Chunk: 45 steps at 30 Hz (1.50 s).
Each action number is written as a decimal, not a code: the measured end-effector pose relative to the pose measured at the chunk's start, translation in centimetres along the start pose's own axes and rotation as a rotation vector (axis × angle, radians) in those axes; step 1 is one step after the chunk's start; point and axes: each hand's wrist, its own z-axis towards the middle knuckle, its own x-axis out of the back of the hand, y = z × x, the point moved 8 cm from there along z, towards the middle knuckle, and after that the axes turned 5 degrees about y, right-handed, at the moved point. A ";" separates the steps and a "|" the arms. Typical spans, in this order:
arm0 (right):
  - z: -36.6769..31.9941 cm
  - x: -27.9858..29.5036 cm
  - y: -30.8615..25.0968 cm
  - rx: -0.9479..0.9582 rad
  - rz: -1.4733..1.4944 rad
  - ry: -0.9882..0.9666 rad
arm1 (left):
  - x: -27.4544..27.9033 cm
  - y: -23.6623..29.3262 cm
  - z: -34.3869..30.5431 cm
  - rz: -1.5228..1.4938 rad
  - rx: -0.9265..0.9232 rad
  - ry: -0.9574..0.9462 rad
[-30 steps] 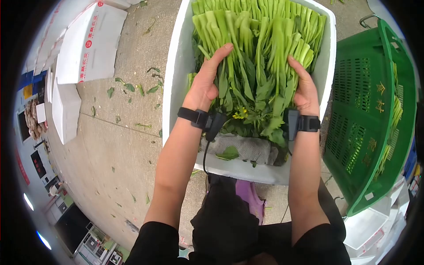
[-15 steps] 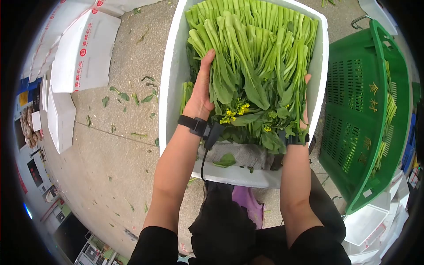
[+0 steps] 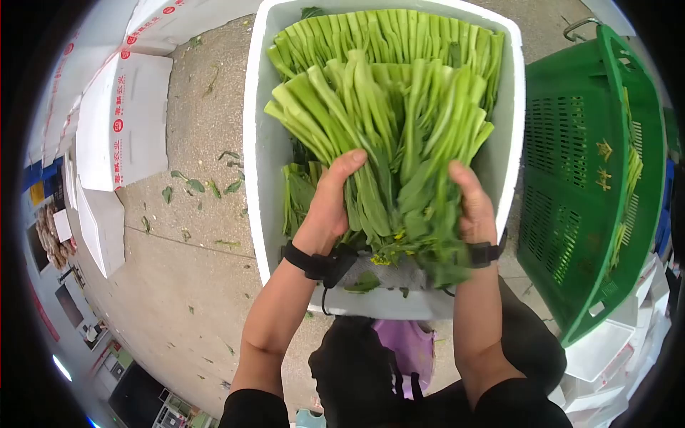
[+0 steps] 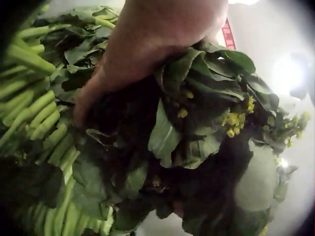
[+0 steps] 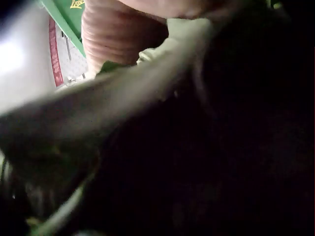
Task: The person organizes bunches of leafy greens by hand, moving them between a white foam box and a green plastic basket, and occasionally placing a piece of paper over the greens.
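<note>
A large bundle of leafy green stalks [image 3: 367, 107] lies in a white foam box [image 3: 253, 143], cut ends away from the body, yellow flowers [image 3: 382, 260] nearest it. The left hand [image 3: 332, 203] grips the bundle's left side, thumb over the stalks, fingers hidden beneath. On the right side the right hand [image 3: 474, 207] grips it likewise. A row of other stalks [image 3: 392, 32] lies at the box's far end. In the left wrist view the left hand [image 4: 147, 44] curls round dark leaves [image 4: 165, 135]. Leaves cover most of the right wrist view, below the right hand [image 5: 123, 32].
A green crate [image 3: 564, 178] with some stalks stands right of the box. White cartons [image 3: 135, 121] with red print stand at the left. Leaf scraps [image 3: 189, 182] lie on the floor. Grey padding [image 3: 399, 277] and a loose leaf [image 3: 362, 282] show at the box's near end.
Both hands and the bundle have moved toward the body, uncovering more of the far row. The right hand's thumb, hidden half a second ago, shows over the stalks again.
</note>
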 end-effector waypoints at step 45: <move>-19.2 23.1 -42.4 0.012 -0.261 -0.117 | -50.4 -4.5 -9.5 0.549 0.042 -0.348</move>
